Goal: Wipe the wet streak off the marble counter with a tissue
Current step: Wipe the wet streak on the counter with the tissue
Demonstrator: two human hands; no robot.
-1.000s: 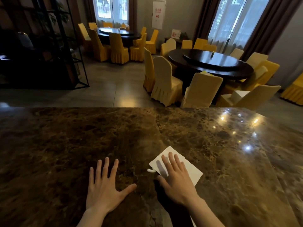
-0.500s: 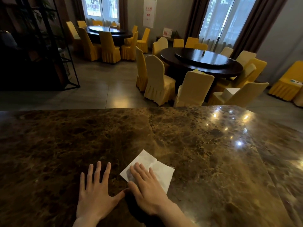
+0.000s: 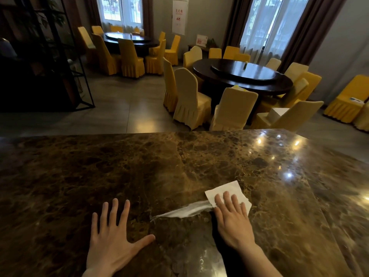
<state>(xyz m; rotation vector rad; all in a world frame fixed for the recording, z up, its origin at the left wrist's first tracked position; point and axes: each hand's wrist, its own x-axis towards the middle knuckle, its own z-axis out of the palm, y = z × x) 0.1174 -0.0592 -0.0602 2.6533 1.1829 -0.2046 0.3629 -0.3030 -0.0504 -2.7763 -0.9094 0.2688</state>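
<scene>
A white tissue lies flat on the brown marble counter, right of centre and near me. My right hand presses down on its near half with the fingers flat and together. A pale, shiny streak runs from the tissue's left edge leftward across the marble; I cannot tell whether it is wetness or a dragged strip of tissue. My left hand rests palm down on the counter to the left, fingers spread, holding nothing. Its thumb tip lies just below the streak's left end.
A glossy patch shows on the marble between my forearms. The counter's far edge faces a dining room with round dark tables and yellow-covered chairs. A black metal shelf stands at the left.
My right hand slid the tissue left beside my left hand, then right again. The pale streak now trails left of the tissue. My left hand stayed flat.
</scene>
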